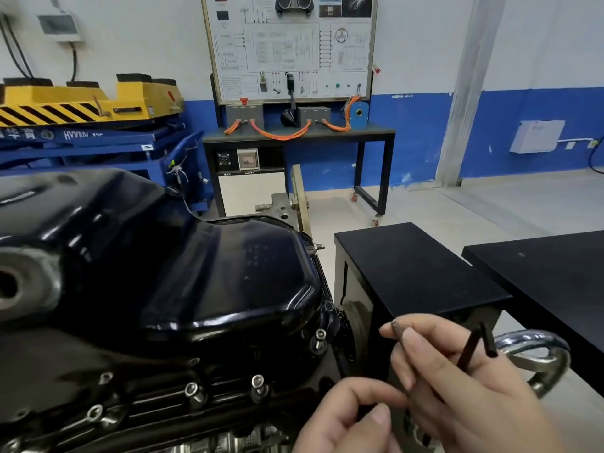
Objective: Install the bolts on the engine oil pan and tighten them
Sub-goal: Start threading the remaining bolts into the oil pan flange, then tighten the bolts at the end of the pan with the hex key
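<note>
Workshop, white wall w/ blue lower band (523,132), pale floor. Wiring board (291,44) stands on a bench (294,134) at centre back, orange cables along the bench top. Yellow lift (81,99) on a blue cart far left. Two black tables (408,266) at right.

Engine (147,403) fills the lower left, sump side up; glossy black oil pan (228,273) sits on top of it. Flange bolts (257,381) are seated along the pan's near edge & round the corner, heads up, some standing proud.

R hand (464,397) is low right, just beside the pan's corner, not touching it. Its fingers are pressed together & lightly bent, w/ a grey bolt (396,328) lying along the foremost finger, threaded tip up & left. A black hex key (470,348) pokes up from the same hand, short leg bent to the right. Thumb hidden, so exact grip: can't tell.

L hand (343,420) is at bottom centre, fingers curled in, thumb tip close to the R fingers. Something dark under the thumb; whether it pinches anything, can't tell.

Steel handwheel (549,361) shows behind the R hand.
</note>
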`<act>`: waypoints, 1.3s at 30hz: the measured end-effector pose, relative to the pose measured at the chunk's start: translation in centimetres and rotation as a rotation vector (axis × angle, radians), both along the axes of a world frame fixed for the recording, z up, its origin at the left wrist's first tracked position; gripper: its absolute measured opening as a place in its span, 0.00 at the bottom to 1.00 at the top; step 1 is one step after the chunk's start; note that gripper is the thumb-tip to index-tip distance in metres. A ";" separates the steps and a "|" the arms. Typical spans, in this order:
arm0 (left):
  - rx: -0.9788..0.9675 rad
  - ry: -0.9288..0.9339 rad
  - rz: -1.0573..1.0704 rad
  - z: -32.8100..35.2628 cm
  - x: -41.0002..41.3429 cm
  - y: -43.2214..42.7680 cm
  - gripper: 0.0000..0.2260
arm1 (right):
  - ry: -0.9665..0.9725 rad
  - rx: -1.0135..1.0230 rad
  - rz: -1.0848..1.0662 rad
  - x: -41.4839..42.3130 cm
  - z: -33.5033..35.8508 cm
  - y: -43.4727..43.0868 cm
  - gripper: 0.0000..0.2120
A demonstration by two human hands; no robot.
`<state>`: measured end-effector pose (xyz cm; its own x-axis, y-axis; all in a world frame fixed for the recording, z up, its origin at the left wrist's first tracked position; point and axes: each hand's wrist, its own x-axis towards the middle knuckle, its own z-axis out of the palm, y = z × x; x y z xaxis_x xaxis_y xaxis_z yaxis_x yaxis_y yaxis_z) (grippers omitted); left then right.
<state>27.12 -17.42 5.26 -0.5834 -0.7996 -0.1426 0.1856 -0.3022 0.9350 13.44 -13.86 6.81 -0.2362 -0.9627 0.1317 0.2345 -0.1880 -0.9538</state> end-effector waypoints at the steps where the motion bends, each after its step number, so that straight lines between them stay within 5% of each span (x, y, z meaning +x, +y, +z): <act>1: -0.023 0.034 -0.007 0.2 -0.3 0.7 0.12 | -0.015 -0.001 -0.031 -0.1 -0.5 0.2 0.16; 5: -0.077 0.051 0.065 1.5 0.7 2.3 0.10 | 0.110 -0.001 -0.090 0.9 0.0 1.2 0.35; 8: -0.086 0.082 0.138 3.0 1.1 4.2 0.12 | 0.121 -0.012 -0.093 1.7 0.7 2.5 0.29; 12: -0.100 0.162 0.144 4.5 1.8 7.6 0.11 | 0.052 -0.040 -0.076 3.3 2.0 5.3 0.06; 19: -0.137 0.198 0.161 6.1 4.8 12.0 0.12 | -0.013 -0.066 -0.024 7.0 3.5 10.1 0.11; 31: 0.466 0.590 0.045 6.4 12.5 13.1 0.12 | -0.014 -0.114 -0.048 13.0 4.5 13.7 0.03; 39: 0.727 0.735 0.119 5.8 13.9 10.6 0.12 | 0.012 -0.073 -0.082 13.1 4.0 11.8 0.09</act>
